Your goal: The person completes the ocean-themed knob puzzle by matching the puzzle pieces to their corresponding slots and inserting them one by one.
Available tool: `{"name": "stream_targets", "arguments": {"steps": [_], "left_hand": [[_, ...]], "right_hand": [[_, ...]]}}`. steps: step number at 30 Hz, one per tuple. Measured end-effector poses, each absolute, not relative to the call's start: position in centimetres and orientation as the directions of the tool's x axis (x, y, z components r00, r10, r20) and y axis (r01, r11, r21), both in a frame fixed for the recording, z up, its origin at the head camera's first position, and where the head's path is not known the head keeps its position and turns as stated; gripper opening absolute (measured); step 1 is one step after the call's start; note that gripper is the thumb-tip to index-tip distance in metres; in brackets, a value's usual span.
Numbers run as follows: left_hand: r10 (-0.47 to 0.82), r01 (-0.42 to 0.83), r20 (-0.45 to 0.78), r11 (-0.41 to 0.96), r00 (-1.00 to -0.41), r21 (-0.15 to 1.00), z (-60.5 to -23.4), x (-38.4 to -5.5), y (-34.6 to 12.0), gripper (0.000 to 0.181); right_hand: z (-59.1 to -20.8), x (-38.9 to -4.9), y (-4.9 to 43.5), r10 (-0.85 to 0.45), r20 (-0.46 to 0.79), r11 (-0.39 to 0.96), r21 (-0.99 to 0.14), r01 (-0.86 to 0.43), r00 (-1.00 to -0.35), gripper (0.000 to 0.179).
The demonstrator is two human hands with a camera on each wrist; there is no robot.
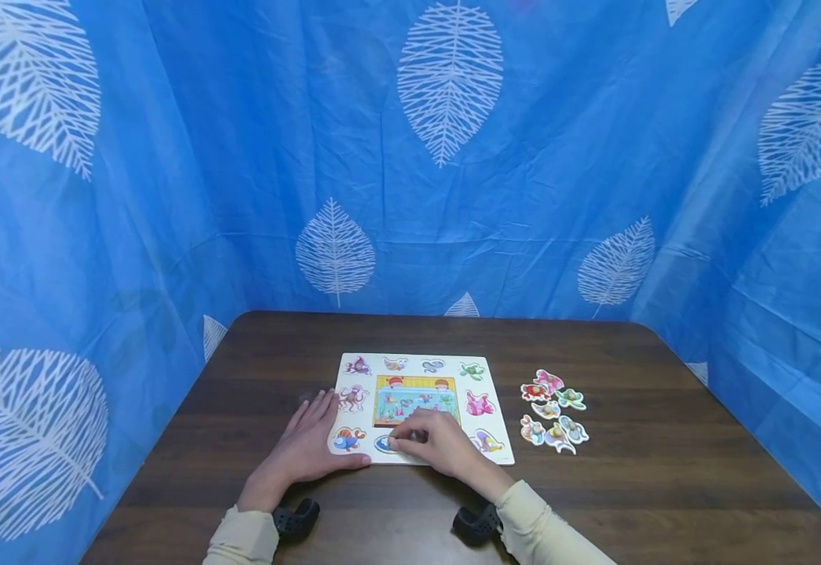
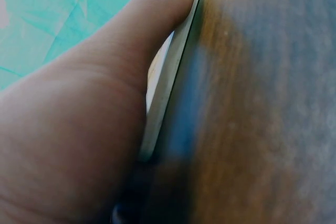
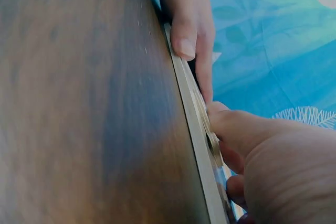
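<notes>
Blue piece (image 1: 382, 445) | partly hidden, pinched by right hand (image 1: 439, 446) | left hand (image 1: 309, 443) wide, covering pale board (image 1: 375, 365) corner

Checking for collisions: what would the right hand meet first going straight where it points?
Likely the blue-and-orange sea creature on the puzzle board, though depth is unclear.
</notes>
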State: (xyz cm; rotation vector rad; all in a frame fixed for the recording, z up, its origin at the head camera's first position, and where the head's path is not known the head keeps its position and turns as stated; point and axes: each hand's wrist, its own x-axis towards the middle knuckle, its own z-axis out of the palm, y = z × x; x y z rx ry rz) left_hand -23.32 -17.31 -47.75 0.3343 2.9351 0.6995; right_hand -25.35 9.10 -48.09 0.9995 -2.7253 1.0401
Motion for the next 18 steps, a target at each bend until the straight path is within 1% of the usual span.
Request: {"name": "stream_targets", "arguments": {"steps": [9,18], "left_hand": [[0.24,0.187,-0.061,0.871,-0.969,0.454,-47.59,-23.23,-17.28,0.129],[0.245,0.195,-0.057,0.871,-0.968,0.45,-47.61,-23.29,-17.19,0.128]], "right_hand": [[-48.4,-25.46,9.07,-0.543,0.282,0.557,-0.584,-0.59,-0.791,0.011],[-48.47,-25.47,9.17,-0.558,0.309,0.554,-0.553,-0.622,-0.77,0.01]]}}
